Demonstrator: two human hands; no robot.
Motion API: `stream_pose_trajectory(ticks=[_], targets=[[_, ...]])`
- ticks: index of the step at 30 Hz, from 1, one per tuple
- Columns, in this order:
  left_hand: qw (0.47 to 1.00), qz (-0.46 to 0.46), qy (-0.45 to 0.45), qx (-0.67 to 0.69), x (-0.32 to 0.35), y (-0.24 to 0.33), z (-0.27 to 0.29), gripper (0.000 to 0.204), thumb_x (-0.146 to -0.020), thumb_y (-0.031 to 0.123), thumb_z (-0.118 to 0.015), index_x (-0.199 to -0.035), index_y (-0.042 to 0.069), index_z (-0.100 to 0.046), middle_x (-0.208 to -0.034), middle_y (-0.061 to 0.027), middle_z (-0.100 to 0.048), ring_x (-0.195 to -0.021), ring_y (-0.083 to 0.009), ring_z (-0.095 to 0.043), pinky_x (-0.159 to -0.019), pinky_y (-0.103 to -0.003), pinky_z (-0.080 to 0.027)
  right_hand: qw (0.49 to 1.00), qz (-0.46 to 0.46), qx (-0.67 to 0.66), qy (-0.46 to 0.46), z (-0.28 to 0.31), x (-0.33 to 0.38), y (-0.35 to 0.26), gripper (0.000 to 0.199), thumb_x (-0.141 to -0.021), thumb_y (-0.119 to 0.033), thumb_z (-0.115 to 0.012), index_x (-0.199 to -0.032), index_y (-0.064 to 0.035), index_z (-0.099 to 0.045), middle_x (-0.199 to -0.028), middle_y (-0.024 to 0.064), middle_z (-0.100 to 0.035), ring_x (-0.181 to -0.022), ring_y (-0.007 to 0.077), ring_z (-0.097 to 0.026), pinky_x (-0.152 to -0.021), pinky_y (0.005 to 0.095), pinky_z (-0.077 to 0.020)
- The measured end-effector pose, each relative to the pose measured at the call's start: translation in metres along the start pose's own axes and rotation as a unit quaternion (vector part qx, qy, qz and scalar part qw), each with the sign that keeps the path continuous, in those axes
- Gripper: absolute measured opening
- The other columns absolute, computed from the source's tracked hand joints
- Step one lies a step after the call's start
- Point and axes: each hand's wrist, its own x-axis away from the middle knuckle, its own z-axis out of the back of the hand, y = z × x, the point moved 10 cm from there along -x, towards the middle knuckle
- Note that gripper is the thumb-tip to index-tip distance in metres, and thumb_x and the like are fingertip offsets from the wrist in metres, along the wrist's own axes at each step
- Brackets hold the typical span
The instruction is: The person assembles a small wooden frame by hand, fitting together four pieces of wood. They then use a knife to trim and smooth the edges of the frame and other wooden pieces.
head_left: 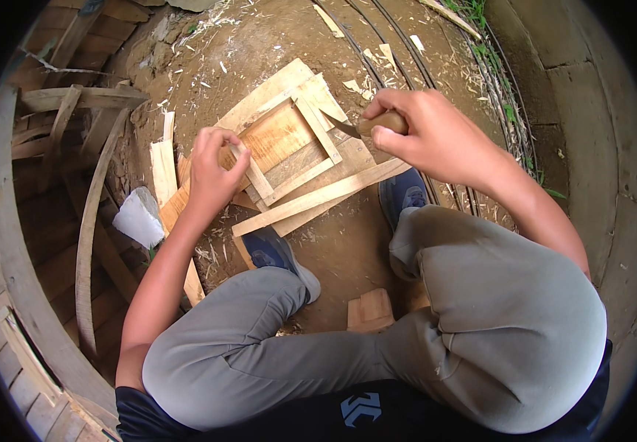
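Note:
I squat over a square frame (300, 140) of pale wooden slats lying on the dirt ground. My left hand (212, 169) grips the frame's near-left slat, thumb and fingers closed around it. My right hand (429, 132) is shut on the wooden handle of a knife (355, 127), whose dark blade points left over the frame's right corner. A long slat (318, 197) lies slantwise under the frame, just beyond my two blue shoes.
Bent wooden strips and curved planks (86, 221) pile up at the left. A pale stone or block (139, 217) lies beside loose boards. A small wooden block (370, 309) sits between my legs. Dark cables (399, 44) and a concrete curb (598, 110) run at the right.

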Motion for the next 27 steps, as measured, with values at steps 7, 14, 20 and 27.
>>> stream_pose_trajectory(ticks=[7, 14, 20, 27], targets=[[0.939, 0.301, -0.147, -0.077, 0.028, -0.068, -0.011, 0.053, -0.087, 0.056, -0.070, -0.083, 0.004, -0.061, -0.071, -0.0094, -0.059, -0.069, -0.0256, -0.061, -0.070, -0.040, -0.050, 0.995, 0.063, -0.009, 0.073, 0.015, -0.004, -0.010, 0.032, -0.089, -0.023, -0.062, -0.105, 0.0048, -0.069, -0.069, 0.0173, -0.066, -0.064, 0.0286, -0.066, -0.064, 0.0405, -0.0519], [0.911, 0.301, -0.268, -0.088, 0.049, -0.038, -0.051, 0.064, -0.087, 0.060, -0.066, -0.078, -0.003, -0.073, -0.062, -0.0125, -0.068, -0.062, -0.0260, -0.070, -0.067, -0.039, -0.055, 0.986, 0.031, -0.017, 0.160, 0.050, -0.006, 0.011, 0.034, -0.093, -0.025, -0.060, -0.111, 0.0023, -0.069, -0.068, 0.0142, -0.067, -0.062, 0.0187, -0.066, -0.060, 0.0364, -0.0497], [0.931, 0.298, -0.189, -0.096, 0.027, -0.049, -0.017, 0.044, -0.091, 0.038, -0.057, -0.098, -0.002, -0.073, -0.077, -0.0193, -0.072, -0.071, -0.0320, -0.071, -0.073, -0.047, -0.057, 0.986, -0.045, -0.031, 0.155, 0.076, 0.000, 0.020, 0.033, -0.100, -0.024, -0.058, -0.122, -0.0001, -0.067, -0.082, 0.0078, -0.067, -0.073, 0.0111, -0.061, -0.069, 0.0302, -0.0496], [0.962, 0.105, -0.049, -0.247, -0.065, -0.046, 0.060, 0.038, -0.095, 0.036, -0.067, -0.120, 0.007, -0.069, -0.105, -0.0149, -0.069, -0.095, -0.0364, -0.065, -0.087, -0.043, -0.052, 0.982, -0.018, -0.033, 0.187, 0.110, 0.007, 0.030, 0.034, -0.104, -0.025, -0.061, -0.133, -0.0072, -0.064, -0.089, 0.0027, -0.066, -0.074, 0.0094, -0.055, -0.067, 0.0269, -0.0469]])
